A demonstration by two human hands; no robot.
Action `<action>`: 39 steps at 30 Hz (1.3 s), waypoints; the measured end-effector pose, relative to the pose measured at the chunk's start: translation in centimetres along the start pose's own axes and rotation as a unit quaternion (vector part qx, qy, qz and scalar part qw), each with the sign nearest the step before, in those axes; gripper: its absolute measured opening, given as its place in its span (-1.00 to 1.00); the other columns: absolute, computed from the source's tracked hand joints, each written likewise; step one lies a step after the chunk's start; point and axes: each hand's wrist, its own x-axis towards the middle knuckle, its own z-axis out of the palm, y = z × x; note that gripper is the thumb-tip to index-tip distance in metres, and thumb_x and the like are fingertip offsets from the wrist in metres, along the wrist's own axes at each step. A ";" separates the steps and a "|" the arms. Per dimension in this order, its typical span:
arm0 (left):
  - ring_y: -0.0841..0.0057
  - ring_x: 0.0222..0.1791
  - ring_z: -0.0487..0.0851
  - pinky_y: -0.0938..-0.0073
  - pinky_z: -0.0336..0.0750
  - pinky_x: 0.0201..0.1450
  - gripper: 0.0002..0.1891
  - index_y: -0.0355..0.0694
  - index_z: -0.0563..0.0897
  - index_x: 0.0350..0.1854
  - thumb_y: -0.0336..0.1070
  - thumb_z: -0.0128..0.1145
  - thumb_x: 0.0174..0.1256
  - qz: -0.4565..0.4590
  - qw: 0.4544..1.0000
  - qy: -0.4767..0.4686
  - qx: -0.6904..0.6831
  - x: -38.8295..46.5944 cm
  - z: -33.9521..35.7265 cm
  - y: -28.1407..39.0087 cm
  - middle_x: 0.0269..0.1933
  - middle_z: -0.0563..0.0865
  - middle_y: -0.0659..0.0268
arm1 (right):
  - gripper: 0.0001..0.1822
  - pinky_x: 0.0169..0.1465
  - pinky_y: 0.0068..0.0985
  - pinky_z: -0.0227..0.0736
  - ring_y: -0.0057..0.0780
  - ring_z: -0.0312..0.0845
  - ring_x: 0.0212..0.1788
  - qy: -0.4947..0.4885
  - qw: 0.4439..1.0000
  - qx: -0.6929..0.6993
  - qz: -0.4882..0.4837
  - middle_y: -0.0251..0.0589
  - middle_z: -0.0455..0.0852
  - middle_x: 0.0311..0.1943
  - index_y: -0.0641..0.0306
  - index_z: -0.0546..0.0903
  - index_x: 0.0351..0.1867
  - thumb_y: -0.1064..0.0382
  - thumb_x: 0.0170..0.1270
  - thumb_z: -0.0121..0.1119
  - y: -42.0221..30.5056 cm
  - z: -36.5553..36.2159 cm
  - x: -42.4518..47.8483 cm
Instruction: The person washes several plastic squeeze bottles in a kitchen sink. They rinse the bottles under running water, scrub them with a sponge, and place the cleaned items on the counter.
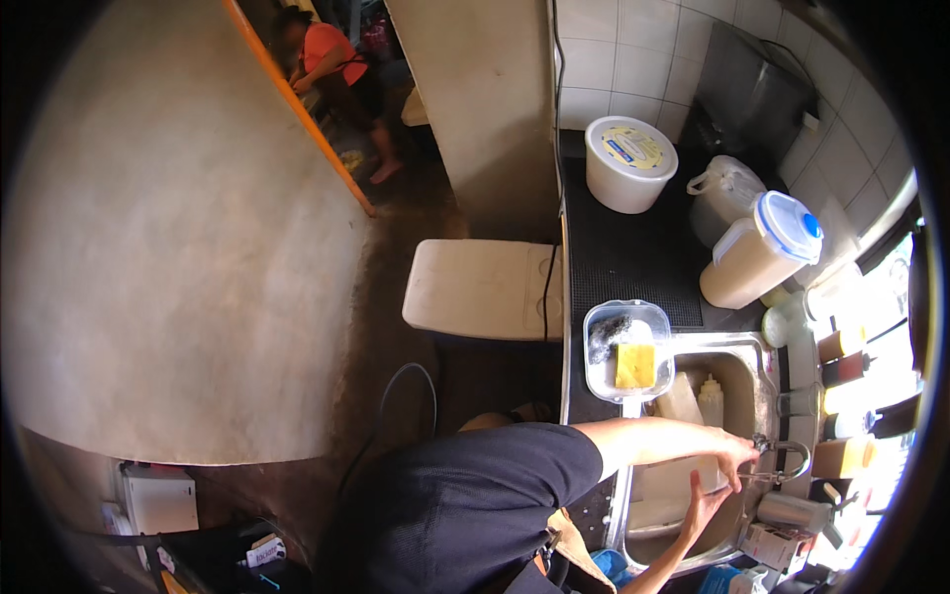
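Note:
Over the steel sink (679, 553), my left hand (731, 454) is bent down beside the tap (794, 459). My right hand (703, 508) comes from below with thumb and fingers spread around a translucent container (711, 475). Both hands appear to hold this container, though fingers partly hide it. Inside the basin lie a squeeze bottle (711, 401), a whitish block-shaped container (678, 401) and other pale containers (657, 512). On the sink's edge sits a clear plastic tub (594, 382) with a yellow sponge (635, 365) and a dark scouring pad (608, 338) in suds.
A white lidded bucket (631, 167), a pitcher with a blue-capped lid (757, 260) and a knotted plastic bag (727, 197) stand on the black counter. Sauce bottles (846, 367) line the windowsill. A white cooler (475, 289) is on the floor; another person (334, 67) stands beyond the doorway.

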 end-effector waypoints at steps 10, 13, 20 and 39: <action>-0.05 0.33 0.43 0.10 0.34 0.41 0.22 -0.41 0.30 0.41 0.48 0.39 -0.20 0.012 1.000 0.004 -0.007 -0.1 0.2 2.5 0.34 0.41 -0.27 | 0.02 0.50 -0.23 0.02 -0.09 0.08 0.51 -0.062 0.990 0.121 0.045 0.09 0.18 0.47 0.38 0.16 0.46 -0.01 0.07 0.49 4.3 -2.2 0.1; -0.04 0.34 0.43 0.10 0.33 0.42 0.25 -0.42 0.31 0.41 0.50 0.40 -0.24 -0.019 1.000 -0.001 0.007 0.2 -2.5 1.6 0.34 0.41 -0.26 | 0.04 0.50 -0.23 0.07 -0.08 0.21 0.42 -0.045 0.994 -0.092 0.045 0.10 0.30 0.38 0.36 0.22 0.43 -0.12 0.05 0.51 0.3 0.1 0.8; 0.04 0.29 0.50 0.19 0.42 0.33 0.21 -0.38 0.35 0.36 0.37 0.54 -0.34 -0.006 0.992 -0.123 0.031 1.1 -3.4 3.4 0.26 0.50 -0.19 | 0.14 0.40 -0.26 0.21 -0.22 0.32 0.34 0.009 0.997 0.058 0.052 0.03 0.39 0.26 0.26 0.09 0.43 -0.07 -0.06 0.60 -3.2 0.0 0.2; 0.13 0.35 0.39 0.11 0.31 0.42 0.06 -0.10 0.34 0.43 0.38 0.44 -0.12 -0.008 0.986 -0.161 0.043 2.4 -4.6 3.1 0.26 0.43 -0.01 | -0.03 0.12 -0.28 0.52 -0.09 0.63 0.09 0.037 0.993 -0.034 0.102 0.14 0.64 0.03 0.27 0.19 0.22 -0.10 -0.06 0.58 -3.8 1.1 -0.3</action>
